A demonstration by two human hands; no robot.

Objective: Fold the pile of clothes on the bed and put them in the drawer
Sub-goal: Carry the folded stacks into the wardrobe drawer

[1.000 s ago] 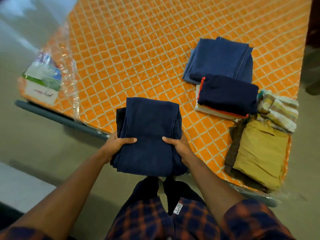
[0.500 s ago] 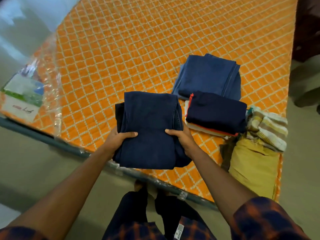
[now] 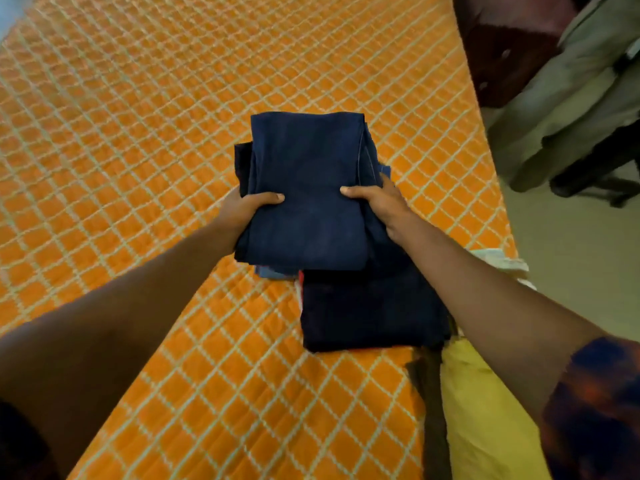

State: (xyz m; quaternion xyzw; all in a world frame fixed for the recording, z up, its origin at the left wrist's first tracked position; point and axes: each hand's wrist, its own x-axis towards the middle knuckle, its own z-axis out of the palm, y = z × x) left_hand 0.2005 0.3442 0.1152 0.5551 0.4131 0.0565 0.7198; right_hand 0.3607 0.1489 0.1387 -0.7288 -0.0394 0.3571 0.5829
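left hand (image 3: 244, 210), right hand (image 3: 381, 203): both grip 1 folded navy garment (image 3: 308, 181) | other folded clothes (image 3: 367, 313): perhaps 3

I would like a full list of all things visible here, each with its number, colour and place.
bed: one, orange cover with white lattice, under the clothes.
navy garment: one, navy, folded, centre, over the bed.
dark stack: one, dark navy with red edge, on the bed, nearer than the navy garment.
yellow garment: one, yellow, near right corner of the bed.
brown garment: one, blackish brown, just left of the yellow garment.
left hand: one, grips the navy garment's left side.
right hand: one, grips its right side.
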